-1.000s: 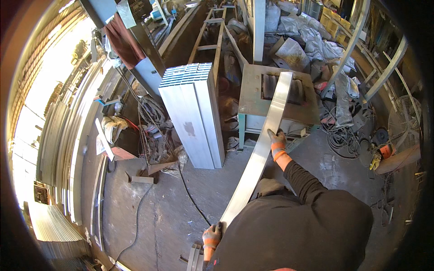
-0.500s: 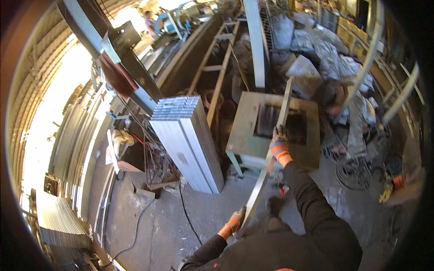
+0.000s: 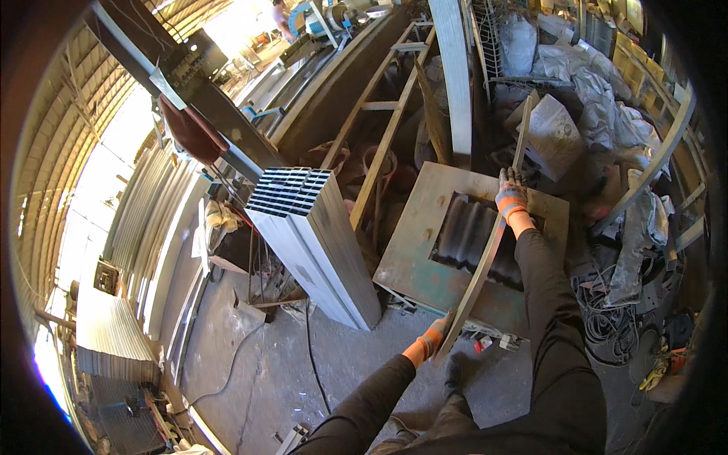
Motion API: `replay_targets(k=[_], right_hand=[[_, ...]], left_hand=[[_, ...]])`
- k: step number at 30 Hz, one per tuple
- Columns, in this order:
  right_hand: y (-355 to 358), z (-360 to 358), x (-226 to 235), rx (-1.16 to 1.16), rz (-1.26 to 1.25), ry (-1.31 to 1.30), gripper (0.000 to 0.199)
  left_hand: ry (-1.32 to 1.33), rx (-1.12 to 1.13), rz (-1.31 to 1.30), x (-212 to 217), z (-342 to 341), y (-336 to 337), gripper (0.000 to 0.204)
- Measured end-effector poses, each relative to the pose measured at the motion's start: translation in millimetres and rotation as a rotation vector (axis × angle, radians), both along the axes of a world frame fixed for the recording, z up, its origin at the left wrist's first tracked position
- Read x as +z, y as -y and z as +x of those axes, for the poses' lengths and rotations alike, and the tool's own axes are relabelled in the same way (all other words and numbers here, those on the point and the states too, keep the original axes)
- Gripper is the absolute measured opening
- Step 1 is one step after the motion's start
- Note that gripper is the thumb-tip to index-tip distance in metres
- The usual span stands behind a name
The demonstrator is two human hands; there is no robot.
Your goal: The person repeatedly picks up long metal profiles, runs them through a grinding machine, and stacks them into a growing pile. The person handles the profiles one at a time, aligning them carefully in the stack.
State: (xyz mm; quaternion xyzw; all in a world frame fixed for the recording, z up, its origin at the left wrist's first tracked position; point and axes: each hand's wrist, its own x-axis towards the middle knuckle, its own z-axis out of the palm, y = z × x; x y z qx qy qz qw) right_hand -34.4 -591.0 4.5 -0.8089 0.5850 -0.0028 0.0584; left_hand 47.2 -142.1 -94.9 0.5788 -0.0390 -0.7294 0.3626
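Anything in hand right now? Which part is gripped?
Yes: one long metal strip, held in both gloved hands. The left hand grips its near lower end; the right hand grips it further up, with the far end reaching beyond.

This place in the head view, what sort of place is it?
Most likely a metal workshop: a stack of rectangular metal tubes stands on the floor by a steel work table, and gloved hands hold a long metal strip.

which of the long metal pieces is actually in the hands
The thin flat strip, gripped by left hand and right hand. The bundled rectangular tubes stand untouched beside the table.
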Motion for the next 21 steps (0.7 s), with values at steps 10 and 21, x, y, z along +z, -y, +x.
replay_targets(k=[10, 21], right_hand=[[-175, -29, -40, 0.035, -0.199, 0.332, 0.069], [-514, -46, -79, 0.128, -0.486, 0.495, 0.060]], left_hand=[[-0.017, -0.018, 0.090, 19, -30, -186, 0.074], [-0.028, 0.045, 0.084, 9, -17, -541, 0.063]])
